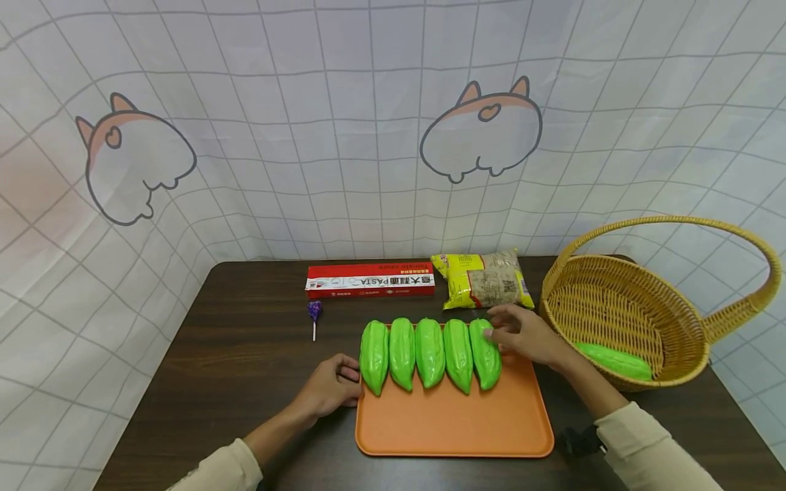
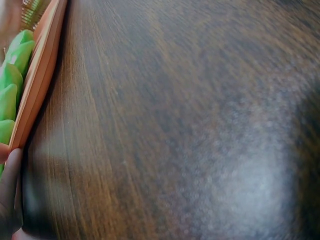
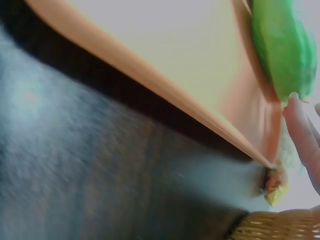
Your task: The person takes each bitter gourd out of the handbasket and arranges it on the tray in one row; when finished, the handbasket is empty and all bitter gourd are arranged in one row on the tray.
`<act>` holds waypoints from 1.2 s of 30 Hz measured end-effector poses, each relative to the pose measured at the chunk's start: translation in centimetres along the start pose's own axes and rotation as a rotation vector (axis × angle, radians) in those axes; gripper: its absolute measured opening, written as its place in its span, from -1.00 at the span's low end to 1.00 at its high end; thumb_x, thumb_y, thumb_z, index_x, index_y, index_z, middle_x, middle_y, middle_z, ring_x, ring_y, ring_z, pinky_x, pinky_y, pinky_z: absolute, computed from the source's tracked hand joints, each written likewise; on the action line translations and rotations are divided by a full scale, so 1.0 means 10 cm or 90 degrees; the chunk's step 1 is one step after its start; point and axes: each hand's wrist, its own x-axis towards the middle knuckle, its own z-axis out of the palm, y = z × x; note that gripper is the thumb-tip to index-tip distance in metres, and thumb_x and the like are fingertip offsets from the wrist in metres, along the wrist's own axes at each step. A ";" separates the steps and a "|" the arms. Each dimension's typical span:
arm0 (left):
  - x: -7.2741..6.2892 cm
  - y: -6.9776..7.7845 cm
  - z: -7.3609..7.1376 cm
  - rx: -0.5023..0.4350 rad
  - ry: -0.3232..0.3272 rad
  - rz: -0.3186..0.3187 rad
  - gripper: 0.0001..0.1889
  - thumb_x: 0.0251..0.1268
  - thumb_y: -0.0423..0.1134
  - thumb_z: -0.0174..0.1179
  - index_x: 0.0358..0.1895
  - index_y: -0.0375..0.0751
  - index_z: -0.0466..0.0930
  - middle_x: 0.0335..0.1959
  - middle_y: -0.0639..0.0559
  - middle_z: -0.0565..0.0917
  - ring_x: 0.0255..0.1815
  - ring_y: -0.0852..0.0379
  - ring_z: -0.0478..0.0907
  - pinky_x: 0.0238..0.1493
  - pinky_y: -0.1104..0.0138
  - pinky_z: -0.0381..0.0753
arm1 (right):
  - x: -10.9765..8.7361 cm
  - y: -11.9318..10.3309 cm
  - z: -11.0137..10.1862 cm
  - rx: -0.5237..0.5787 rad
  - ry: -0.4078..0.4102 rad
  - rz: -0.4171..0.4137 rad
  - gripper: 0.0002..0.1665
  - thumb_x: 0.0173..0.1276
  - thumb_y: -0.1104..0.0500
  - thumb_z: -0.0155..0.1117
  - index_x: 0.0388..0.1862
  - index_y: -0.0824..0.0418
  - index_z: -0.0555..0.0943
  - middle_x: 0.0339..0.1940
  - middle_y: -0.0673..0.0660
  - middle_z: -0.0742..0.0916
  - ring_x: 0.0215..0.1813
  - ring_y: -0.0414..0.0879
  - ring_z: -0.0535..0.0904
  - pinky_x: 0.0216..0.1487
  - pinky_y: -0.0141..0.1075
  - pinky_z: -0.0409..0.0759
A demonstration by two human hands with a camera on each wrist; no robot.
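Several bright green, ridged bitter melons [image 1: 430,351] lie side by side across the far half of an orange tray [image 1: 454,426]. My left hand [image 1: 331,385] is at the tray's left edge, where thumb and finger pinch its rim [image 2: 35,95] in the left wrist view. At the far right, my right hand [image 1: 525,335] touches the upper end of the rightmost bitter melon [image 1: 485,354]. Its fingers look fairly straight in the right wrist view, a fingertip against the melon [image 3: 285,50]. Another bitter melon [image 1: 616,361] lies inside the wicker basket [image 1: 681,307].
The tall-handled basket stands right of the tray, close to my right forearm. Behind the tray are a red pasta box [image 1: 370,279] and a yellow plastic packet [image 1: 483,279]. A purple lollipop [image 1: 314,311] lies on the dark wooden table [image 1: 245,341]. A patterned cloth hangs behind.
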 end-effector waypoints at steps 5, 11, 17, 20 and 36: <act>0.00 -0.01 0.00 0.002 0.002 -0.001 -0.51 0.03 -0.44 0.37 0.09 -0.42 0.47 -0.13 -0.19 0.56 -0.30 0.10 0.64 -0.28 0.22 0.81 | -0.04 -0.07 -0.13 0.015 -0.012 -0.019 -0.29 0.44 -0.02 0.29 0.40 0.35 0.38 0.23 0.41 0.58 0.16 0.21 0.62 -0.01 -0.10 0.75; 0.01 -0.01 0.00 0.004 0.003 -0.001 -0.50 0.02 -0.44 0.38 0.09 -0.42 0.47 -0.13 -0.19 0.57 -0.30 0.10 0.64 -0.28 0.22 0.81 | -0.18 -0.21 -0.38 0.027 -0.058 -0.068 -0.36 0.48 0.09 0.25 0.41 0.37 0.35 0.22 0.48 0.55 0.10 0.25 0.64 -0.06 -0.08 0.77; 0.01 0.01 0.00 0.003 0.004 0.000 -0.51 0.03 -0.45 0.37 0.09 -0.42 0.47 -0.13 -0.19 0.56 -0.30 0.10 0.64 -0.28 0.22 0.81 | -0.44 -0.35 -0.68 -0.011 -0.084 -0.079 -0.48 0.49 0.09 0.23 0.33 0.27 0.45 0.14 0.32 0.63 -0.05 -0.13 0.68 -0.12 -0.17 0.76; 0.01 0.01 0.00 0.003 0.004 0.000 -0.51 0.03 -0.45 0.37 0.09 -0.42 0.47 -0.13 -0.20 0.56 -0.29 0.10 0.64 -0.27 0.22 0.81 | -0.57 -0.35 -0.85 -0.025 -0.092 -0.080 -0.55 0.51 0.11 0.19 0.30 0.23 0.48 0.12 0.28 0.64 -0.07 -0.13 0.69 -0.14 -0.18 0.76; 0.02 -0.01 0.00 0.000 0.004 -0.004 -0.49 0.01 -0.45 0.37 0.09 -0.42 0.46 -0.13 -0.20 0.57 -0.30 0.09 0.64 -0.27 0.21 0.81 | -0.79 0.08 -1.22 0.023 -0.121 0.084 -0.25 0.64 -0.01 -0.06 0.58 0.37 0.01 0.49 0.57 0.20 0.38 0.50 0.34 -0.01 -0.04 0.76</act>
